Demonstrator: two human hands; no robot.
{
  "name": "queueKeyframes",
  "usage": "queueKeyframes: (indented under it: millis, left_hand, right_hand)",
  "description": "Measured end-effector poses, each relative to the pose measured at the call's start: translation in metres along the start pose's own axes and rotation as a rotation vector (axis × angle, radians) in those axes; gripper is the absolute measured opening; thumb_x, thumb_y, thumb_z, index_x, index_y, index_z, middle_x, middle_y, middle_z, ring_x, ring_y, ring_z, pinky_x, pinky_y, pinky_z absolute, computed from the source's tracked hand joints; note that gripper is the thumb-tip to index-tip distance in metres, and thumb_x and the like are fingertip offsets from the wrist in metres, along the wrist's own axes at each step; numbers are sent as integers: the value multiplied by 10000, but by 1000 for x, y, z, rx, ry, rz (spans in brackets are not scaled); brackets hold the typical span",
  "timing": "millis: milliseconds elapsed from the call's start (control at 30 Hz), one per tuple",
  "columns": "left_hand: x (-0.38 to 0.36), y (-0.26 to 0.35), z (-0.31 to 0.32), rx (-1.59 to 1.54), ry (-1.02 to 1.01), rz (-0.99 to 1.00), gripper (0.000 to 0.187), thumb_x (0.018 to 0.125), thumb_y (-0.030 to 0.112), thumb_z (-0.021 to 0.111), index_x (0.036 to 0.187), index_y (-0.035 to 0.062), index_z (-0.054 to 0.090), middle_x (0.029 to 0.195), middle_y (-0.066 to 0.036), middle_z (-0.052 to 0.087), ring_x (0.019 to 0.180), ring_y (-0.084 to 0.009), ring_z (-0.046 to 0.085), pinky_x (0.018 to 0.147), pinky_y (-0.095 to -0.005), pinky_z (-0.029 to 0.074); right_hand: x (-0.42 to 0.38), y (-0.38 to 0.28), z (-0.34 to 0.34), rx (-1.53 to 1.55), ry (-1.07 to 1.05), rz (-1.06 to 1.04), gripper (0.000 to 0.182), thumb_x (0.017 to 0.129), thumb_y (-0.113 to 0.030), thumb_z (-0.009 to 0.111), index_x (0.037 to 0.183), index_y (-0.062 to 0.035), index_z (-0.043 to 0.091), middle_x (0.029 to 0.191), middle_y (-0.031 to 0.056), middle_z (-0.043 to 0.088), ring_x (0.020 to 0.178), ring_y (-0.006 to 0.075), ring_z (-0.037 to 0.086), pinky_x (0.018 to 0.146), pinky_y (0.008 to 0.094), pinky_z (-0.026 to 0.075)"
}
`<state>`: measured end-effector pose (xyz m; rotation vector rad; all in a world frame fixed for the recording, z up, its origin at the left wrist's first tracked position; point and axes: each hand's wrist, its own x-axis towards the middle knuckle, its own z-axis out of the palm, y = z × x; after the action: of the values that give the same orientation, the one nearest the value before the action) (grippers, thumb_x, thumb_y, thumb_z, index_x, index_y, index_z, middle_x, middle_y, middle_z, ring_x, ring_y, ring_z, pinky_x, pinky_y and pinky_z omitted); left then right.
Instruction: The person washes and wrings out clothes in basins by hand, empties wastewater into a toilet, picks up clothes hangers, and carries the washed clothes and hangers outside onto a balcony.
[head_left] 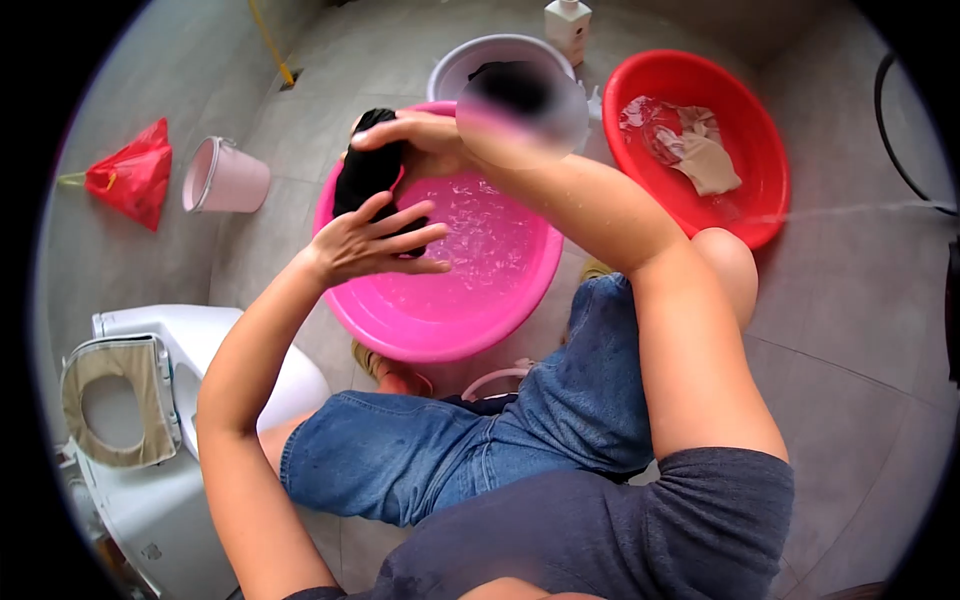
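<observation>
A black cloth [368, 178], bunched and wet-looking, hangs over the left side of a pink basin [430, 345] of water. My right hand [412, 138] is closed around the cloth's upper end, thumb across it. Just below, my left hand [375, 243] has its fingers spread, and they overlap the cloth's lower end in this view. Ripples and bubbles cover the water [475, 235] under both hands.
Behind the pink basin stands a pale basin [445, 62] holding something dark, partly blurred. A red basin [765, 200] with light-coloured clothes [708, 162] is at the right. A white bottle [568, 30], a pale pink bucket [238, 180], a red bag [135, 178] and a toilet [255, 355] surround the area.
</observation>
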<state>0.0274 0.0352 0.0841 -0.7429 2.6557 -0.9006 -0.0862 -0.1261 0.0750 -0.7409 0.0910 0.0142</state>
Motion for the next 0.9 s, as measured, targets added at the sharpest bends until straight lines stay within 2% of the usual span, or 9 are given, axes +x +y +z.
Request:
queueKeyframes:
  millis: [133, 233, 267, 367, 467, 567, 667, 800, 900]
  left_hand:
    - [-29, 47, 13, 54, -30, -573, 738, 813, 271, 582, 1431, 403, 200, 1507, -148, 161, 1404, -316, 158, 1080, -606, -39]
    - [2, 73, -3, -514, 184, -1329, 1140, 683, 268, 755, 1472, 105, -51, 1500, -270, -22, 1404, -398, 19, 1080, -595, -3]
    - [9, 78, -2, -733, 379, -1448, 1150, 707, 276, 754, 1470, 139, -96, 1512, -239, -20, 1408, -372, 28, 1090, -573, 59]
    - [20, 72, -11, -1723, 924, -1706, 921, 786, 496, 646, 1441, 76, 153, 1443, -213, 212, 1348, -373, 206, 1069, -556, 205]
    - [-1, 43, -34, -2560, 1289, -1751, 918, 774, 773, 394, 1321, 36, 364, 1281, -176, 448, 1205, -371, 442, 959, -605, 372]
    - [-12, 26, -29, -2751, 1528, -1625, 1048, 741, 831, 328, 1297, -56, 367, 1231, -246, 488, 1146, -383, 505, 969, -537, 418]
    - [-12, 30, -30, -2841, 1208, -1377, 937, 767, 753, 446, 1260, -44, 418, 1137, -259, 546, 1049, -372, 574, 951, -470, 463]
    - [-12, 22, -25, -2684, 1723, -1094, 469, 868, 400, 529, 1109, -1, 506, 1049, -139, 590, 999, -249, 583, 906, -390, 465]
    - [2, -5, -38, -2037, 1793, -1510, 204, 832, 166, 562, 964, 17, 515, 913, -85, 580, 848, -195, 605, 785, -315, 510]
  right_hand:
    - [-7, 12, 1, -24, 106, -247, 325, 736, -83, 705, 1006, -58, 527, 976, 73, 584, 922, 189, 558, 861, 359, 478]
    - [-12, 16, 8, -87, 223, -439, 335, 704, -9, 705, 986, -40, 528, 1000, 111, 621, 895, 219, 613, 793, 333, 517]
    - [-13, 18, 12, -171, 223, -537, 331, 700, -18, 712, 981, -36, 538, 1020, 105, 620, 924, 200, 606, 823, 322, 506]
    - [-18, 16, 23, -702, 193, -749, 286, 697, -9, 688, 950, -28, 556, 1017, 71, 624, 973, 158, 579, 889, 310, 465]
    - [-21, 19, 36, -981, -24, -943, 288, 625, -13, 703, 882, -35, 575, 931, 72, 624, 913, 188, 605, 861, 293, 479]
    - [-35, 25, 63, -1219, -379, -975, 275, 593, 14, 697, 831, -48, 574, 953, 84, 604, 1055, 341, 534, 929, 443, 432]
    - [-46, 38, 86, -1372, -527, -980, 285, 591, 25, 696, 833, -58, 570, 973, 68, 596, 1148, 396, 474, 932, 463, 423]
    - [-39, 21, 79, -837, -295, -895, 200, 700, -17, 714, 818, -34, 554, 844, 76, 632, 1007, 301, 598, 974, 432, 415]
    - [-26, 11, 65, -161, -92, -715, 176, 758, -35, 688, 858, -23, 544, 895, 110, 643, 1014, 295, 606, 919, 411, 463]
